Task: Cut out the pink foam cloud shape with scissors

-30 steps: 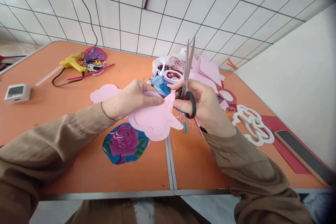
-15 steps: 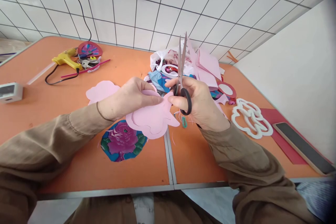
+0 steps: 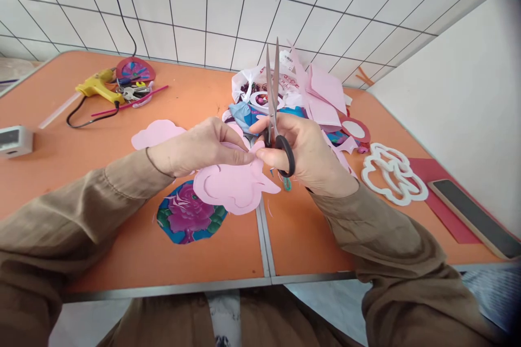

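My left hand (image 3: 199,146) pinches the top edge of a pink flower-shaped paper cutout (image 3: 232,187) held just above the orange table (image 3: 122,249). My right hand (image 3: 309,154) grips black-handled scissors (image 3: 274,103) with the blades pointing up and nearly together, its fingertips also touching the paper's right edge. Below the paper a printed purple rose cutout (image 3: 187,217) lies flat. Another pink paper shape (image 3: 157,133) rests behind my left wrist.
A heap of paper scraps and a plastic bag (image 3: 293,95) sits behind the hands. A white foam flower outline (image 3: 393,173), red sheet and dark board (image 3: 476,219) lie right. Yellow glue gun (image 3: 100,87), keys and a small white box (image 3: 14,141) lie left.
The view has shifted slightly. Both hands hold the same grip; the scissors stand a little more upright and the paper has turned slightly between the fingers.
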`<state>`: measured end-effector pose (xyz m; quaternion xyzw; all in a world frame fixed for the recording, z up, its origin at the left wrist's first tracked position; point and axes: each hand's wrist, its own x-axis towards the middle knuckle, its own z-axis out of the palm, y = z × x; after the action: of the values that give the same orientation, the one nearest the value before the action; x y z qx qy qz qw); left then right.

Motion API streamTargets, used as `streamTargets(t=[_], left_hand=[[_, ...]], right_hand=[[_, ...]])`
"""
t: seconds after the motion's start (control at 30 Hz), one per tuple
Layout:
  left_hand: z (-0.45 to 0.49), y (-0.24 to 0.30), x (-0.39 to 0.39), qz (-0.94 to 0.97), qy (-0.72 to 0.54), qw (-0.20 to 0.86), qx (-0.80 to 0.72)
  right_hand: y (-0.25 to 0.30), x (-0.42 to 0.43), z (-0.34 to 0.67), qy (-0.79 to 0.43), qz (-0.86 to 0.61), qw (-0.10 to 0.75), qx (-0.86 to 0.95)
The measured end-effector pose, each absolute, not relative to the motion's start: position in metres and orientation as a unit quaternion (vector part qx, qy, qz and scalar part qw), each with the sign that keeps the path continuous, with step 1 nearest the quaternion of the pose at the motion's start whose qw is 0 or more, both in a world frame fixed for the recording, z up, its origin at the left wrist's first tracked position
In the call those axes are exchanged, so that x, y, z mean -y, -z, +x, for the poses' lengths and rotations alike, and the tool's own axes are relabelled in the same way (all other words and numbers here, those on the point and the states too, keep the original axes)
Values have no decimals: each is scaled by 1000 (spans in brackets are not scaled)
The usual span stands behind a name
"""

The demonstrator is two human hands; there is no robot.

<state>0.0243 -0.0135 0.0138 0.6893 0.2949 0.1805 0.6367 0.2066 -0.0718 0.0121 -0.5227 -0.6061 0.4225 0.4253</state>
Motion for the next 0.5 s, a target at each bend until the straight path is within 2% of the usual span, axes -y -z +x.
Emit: streamTargets(t=[0.33,0.5], left_hand=[[23,-11,15,673,-170,658,-292],[23,-11,13,641,-248,643,-338]], right_hand=[[-9,73,209,-380,-504,406,661],[-25,81,217,-310,-527,465,640]])
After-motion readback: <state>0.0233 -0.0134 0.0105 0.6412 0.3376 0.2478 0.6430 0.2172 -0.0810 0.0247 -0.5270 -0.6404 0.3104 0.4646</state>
